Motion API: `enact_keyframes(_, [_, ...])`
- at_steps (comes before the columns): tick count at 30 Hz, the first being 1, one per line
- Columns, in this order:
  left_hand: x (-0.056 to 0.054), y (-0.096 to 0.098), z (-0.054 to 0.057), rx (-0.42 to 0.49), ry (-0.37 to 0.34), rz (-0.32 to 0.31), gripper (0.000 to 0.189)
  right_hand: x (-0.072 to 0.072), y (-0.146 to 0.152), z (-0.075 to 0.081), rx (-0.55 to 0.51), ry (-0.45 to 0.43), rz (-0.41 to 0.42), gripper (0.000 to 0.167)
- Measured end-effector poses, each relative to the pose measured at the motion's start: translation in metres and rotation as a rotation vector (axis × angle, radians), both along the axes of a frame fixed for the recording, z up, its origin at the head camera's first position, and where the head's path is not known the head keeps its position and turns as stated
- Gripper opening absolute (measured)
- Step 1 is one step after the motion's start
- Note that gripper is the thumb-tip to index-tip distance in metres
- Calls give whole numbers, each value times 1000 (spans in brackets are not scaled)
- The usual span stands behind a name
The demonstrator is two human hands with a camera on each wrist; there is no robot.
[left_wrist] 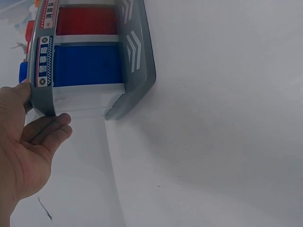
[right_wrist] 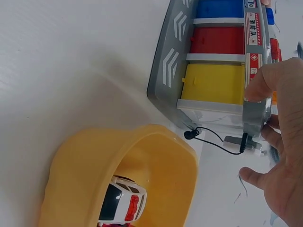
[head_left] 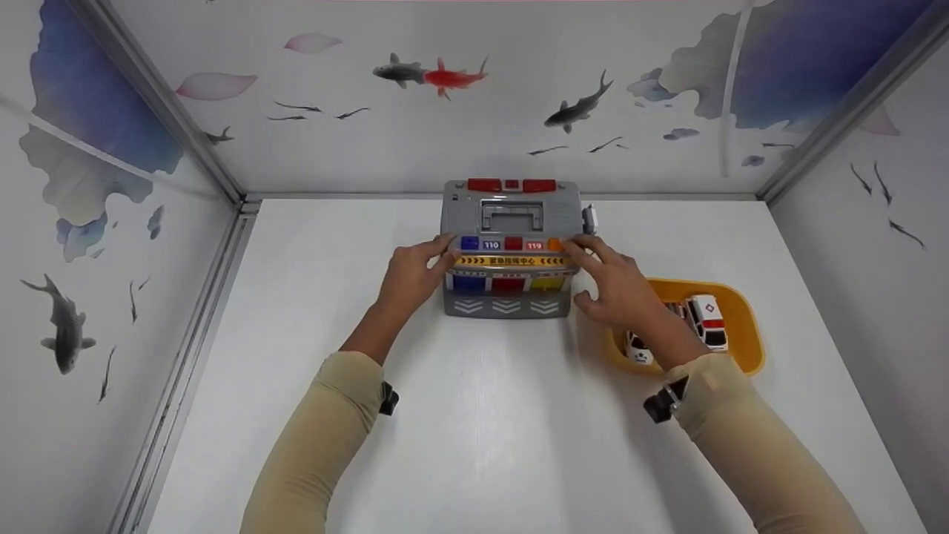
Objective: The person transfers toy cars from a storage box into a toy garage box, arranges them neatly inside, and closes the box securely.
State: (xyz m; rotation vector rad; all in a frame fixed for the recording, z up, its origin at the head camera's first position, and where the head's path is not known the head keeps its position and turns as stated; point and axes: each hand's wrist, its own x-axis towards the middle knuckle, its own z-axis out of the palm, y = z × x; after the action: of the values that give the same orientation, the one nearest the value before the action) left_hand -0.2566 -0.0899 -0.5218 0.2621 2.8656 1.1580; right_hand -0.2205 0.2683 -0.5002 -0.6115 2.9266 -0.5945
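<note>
A grey toy garage (head_left: pixel 511 297) with a fold-down handle on top stands at the back of the white table. Blue, red and yellow doors line its front, below a labelled roof edge. At its left end, my left hand (head_left: pixel 411 278) grips the roof edge, thumb and fingers either side of the corner in the left wrist view. My right hand (head_left: pixel 619 285) holds the opposite roof corner, one digit pressed over the front label and others behind the edge. A small white-and-grey piece on a black cord (right_wrist: pixel 213 142) hangs at that end.
Right of the garage sits a yellow basin (head_left: pixel 749 334), partly behind my right forearm. Inside it lie toy vehicles, among them a white ambulance (head_left: pixel 708 319) with a red stripe. White walls with painted fish (head_left: pixel 578 107) enclose the table at the back and sides.
</note>
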Motion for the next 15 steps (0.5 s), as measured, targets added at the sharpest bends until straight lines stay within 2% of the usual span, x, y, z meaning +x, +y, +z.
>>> enact_keyframes(15, [-1,0,-2,1,6,4,54,2,-1,0,39,9,-13,92])
